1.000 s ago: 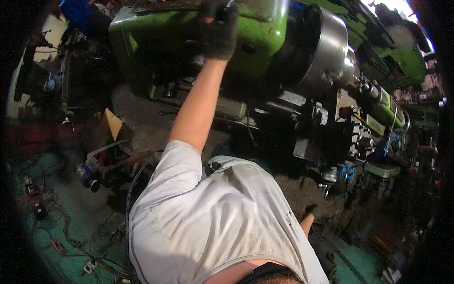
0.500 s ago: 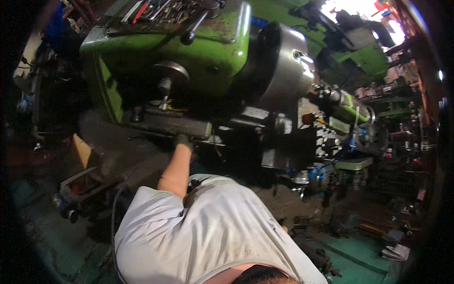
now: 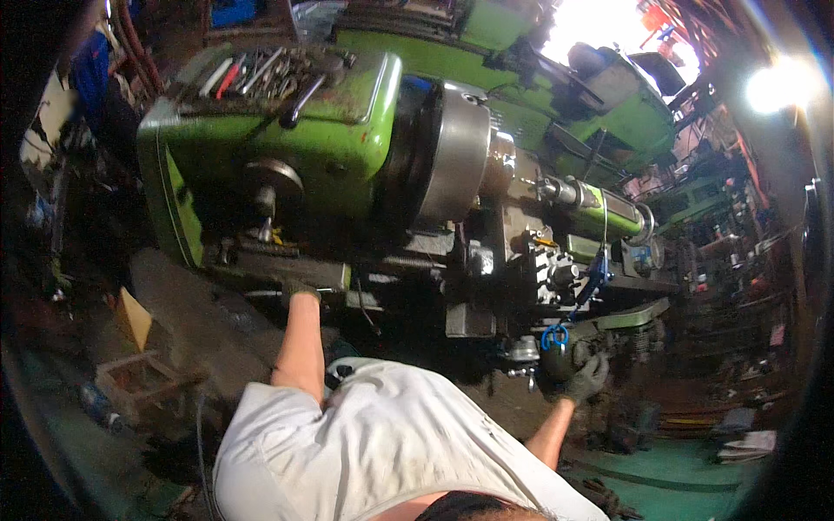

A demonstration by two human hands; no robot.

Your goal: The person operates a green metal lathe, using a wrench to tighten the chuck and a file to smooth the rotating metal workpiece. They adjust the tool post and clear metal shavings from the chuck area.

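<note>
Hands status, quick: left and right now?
Left hand: below the green headstock; too dark to tell open or closed.
Right hand: open, nothing visibly held.

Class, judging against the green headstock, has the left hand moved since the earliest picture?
Yes: the left hand has moved down, from in front of the green headstock to below it.

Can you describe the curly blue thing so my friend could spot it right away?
Find the big green lathe, then look right, past its wide silver chuck, and down toward the person's gloved right hand. Just above and left of that hand is the small bright-blue coil. Its round blue loops set it apart from the grey metal fitting beside it.
</note>
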